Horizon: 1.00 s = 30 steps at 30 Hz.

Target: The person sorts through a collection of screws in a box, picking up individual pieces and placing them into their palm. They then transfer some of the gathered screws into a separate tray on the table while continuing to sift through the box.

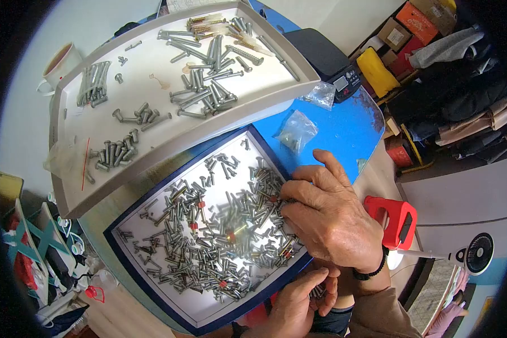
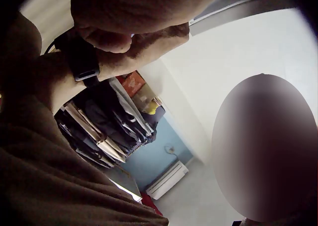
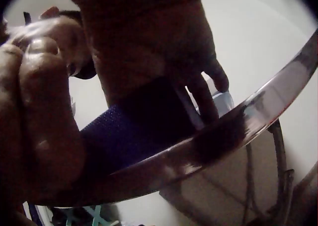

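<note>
Heaps of short metal screws, with a few red bits among them, fill a navy-rimmed box lid with a white floor. A patch of screws near the middle is blurred. My right hand reaches over the lid's right edge, little finger raised, other fingers bent down to the screws; their tips are hidden, so I cannot tell what they hold. In the right wrist view, that hand passes over the navy rim. Below it, my left hand curls round several screws beside the lid's near corner.
A larger white cardboard tray of longer bolts overlaps the lid's far side. Small plastic bags lie on the blue table, near a black scale. A mug stands behind the tray; a fan is at the right.
</note>
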Each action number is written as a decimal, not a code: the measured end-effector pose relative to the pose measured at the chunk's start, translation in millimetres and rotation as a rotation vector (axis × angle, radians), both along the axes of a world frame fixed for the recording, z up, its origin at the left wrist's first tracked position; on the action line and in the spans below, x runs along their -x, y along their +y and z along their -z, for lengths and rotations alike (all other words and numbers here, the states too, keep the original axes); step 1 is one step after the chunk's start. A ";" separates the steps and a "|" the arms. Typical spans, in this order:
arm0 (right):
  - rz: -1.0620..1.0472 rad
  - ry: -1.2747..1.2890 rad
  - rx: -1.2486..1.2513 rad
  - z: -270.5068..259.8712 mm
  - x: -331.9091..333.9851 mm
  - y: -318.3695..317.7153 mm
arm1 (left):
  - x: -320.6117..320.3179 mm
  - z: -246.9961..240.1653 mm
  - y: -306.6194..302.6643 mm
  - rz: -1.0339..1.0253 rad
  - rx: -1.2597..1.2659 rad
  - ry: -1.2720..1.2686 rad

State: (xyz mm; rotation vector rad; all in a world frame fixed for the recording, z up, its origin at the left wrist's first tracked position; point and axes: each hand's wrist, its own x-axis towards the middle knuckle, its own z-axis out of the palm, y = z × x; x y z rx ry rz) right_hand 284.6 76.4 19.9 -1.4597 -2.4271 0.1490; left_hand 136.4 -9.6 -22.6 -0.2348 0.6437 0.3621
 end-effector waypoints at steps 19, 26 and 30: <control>-0.115 0.037 -0.033 -6.4 23.3 4.9 | 14.0 0.0 -4.6 -0.043 -0.033 -0.057; -0.133 -0.023 -0.019 -2.9 30.8 17.5 | 15.8 2.2 -4.3 -0.056 -0.020 -0.029; -0.111 -0.087 -0.046 -0.5 37.0 20.6 | 17.8 2.7 -4.8 -0.063 -0.031 -0.037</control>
